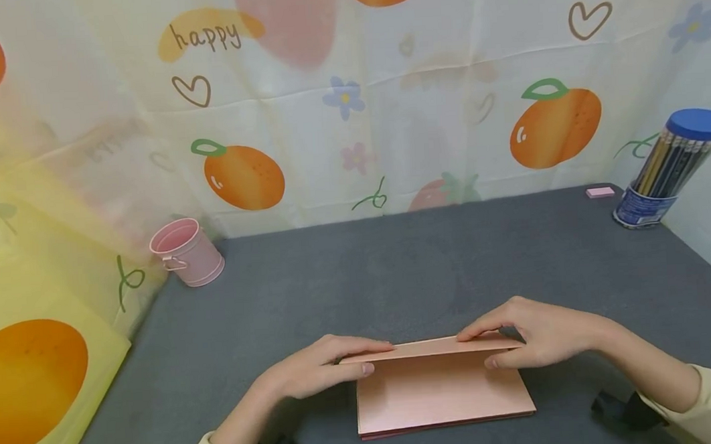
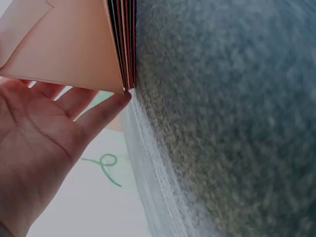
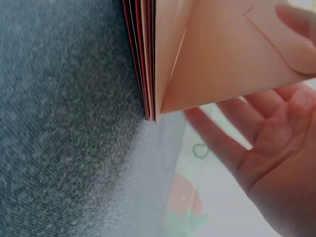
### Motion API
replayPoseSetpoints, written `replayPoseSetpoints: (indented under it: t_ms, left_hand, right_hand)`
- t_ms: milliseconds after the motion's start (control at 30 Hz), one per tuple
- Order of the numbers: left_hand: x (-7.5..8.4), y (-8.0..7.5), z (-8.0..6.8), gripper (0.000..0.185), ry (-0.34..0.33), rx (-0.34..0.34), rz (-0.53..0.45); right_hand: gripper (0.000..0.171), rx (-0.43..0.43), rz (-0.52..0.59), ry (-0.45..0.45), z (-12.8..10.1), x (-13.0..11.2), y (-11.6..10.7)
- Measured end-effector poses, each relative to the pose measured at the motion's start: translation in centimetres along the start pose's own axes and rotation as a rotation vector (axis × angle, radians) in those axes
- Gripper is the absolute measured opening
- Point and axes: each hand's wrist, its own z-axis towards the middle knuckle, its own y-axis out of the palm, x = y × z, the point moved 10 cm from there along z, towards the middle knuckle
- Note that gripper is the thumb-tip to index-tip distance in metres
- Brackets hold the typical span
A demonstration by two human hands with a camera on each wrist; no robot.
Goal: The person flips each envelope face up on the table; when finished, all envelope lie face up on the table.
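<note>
A peach-pink envelope (image 1: 428, 347) stands tilted up over a stack of envelopes (image 1: 446, 398) with a peach top one. My left hand (image 1: 305, 369) holds its left end, thumb on the near side and fingers along the upper edge and behind. My right hand (image 1: 533, 337) grips the right end in the same way. In the left wrist view a flap line shows on the raised envelope (image 2: 74, 49), beside the layered red, black and pink edges of the stack (image 2: 127, 49). The right wrist view shows the raised envelope (image 3: 222, 59) leaning away from the stack (image 3: 143, 59).
The grey tabletop (image 1: 394, 273) meets a fruit-print cloth (image 1: 302, 117) at the back. A small pink bucket (image 1: 191, 257) stands at the back left. At the back right are a blue-lidded tub of pencils (image 1: 669, 168) and a pink eraser-like block (image 1: 600, 192).
</note>
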Motion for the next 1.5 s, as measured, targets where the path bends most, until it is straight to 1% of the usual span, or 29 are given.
replayPoseSetpoints:
  t_ms: [100, 200, 367, 433, 533, 633, 733, 867, 1033, 1067, 1167, 1333, 1500]
  left_hand:
    - [-0.3, -0.9, 0.0, 0.035, -0.012, 0.056, -0.032]
    - [-0.7, -1.7, -0.1, 0.031, -0.019, 0.111, -0.025]
    - [-0.8, -2.9, -0.5, 0.026, 0.035, 0.215, 0.021]
    - [-0.8, -3.5, -0.6, 0.024, 0.051, 0.268, 0.031]
    - [-1.2, -4.3, -0.8, 0.017, 0.040, 0.340, 0.021]
    - [-1.7, -4.8, -0.9, 0.010, 0.013, 0.382, 0.002]
    - [-2.2, -5.0, -1.0, 0.009, -0.014, 0.397, 0.003]
    - [-2.7, -5.0, -1.0, 0.006, -0.046, 0.398, 0.005]
    - [-3.2, -4.8, -1.0, 0.009, -0.066, 0.395, 0.010]
    - [-3.2, -4.8, -1.0, 0.009, -0.065, 0.397, 0.014]
    - [-3.4, -4.9, -0.9, 0.006, -0.071, 0.402, 0.016]
    - [-3.8, -5.3, -1.0, 0.004, -0.080, 0.420, 0.013]
    - [-4.4, -6.4, -1.4, 0.012, -0.094, 0.474, -0.015]
  right_hand:
    - [0.028, 0.072, 0.026, -0.013, 0.0, 0.4, -1.1]
    - [0.024, 0.129, 0.026, -0.005, 0.1, 0.9, -1.9]
    - [0.021, 0.178, -0.007, 0.012, 0.1, 1.7, -2.5]
    - [0.021, 0.195, 0.001, 0.028, 0.1, 2.1, -2.7]
    - [0.019, 0.222, 0.051, 0.063, 0.1, 2.9, -3.2]
    - [0.014, 0.251, 0.082, 0.084, 0.1, 3.5, -3.6]
    - [0.007, 0.274, 0.070, 0.109, 0.2, 4.1, -3.9]
    - [0.008, 0.285, 0.035, 0.173, 0.0, 4.8, -4.1]
    - [0.026, 0.262, -0.005, 0.265, -0.2, 5.9, -3.7]
    - [0.025, 0.257, -0.006, 0.273, -0.2, 6.0, -3.6]
    - [0.017, 0.254, -0.006, 0.286, -0.1, 6.2, -3.6]
    - [0.013, 0.269, -0.014, 0.281, 0.4, 6.3, -4.3]
    - [0.011, 0.282, 0.018, 0.269, 1.4, 6.3, -4.8]
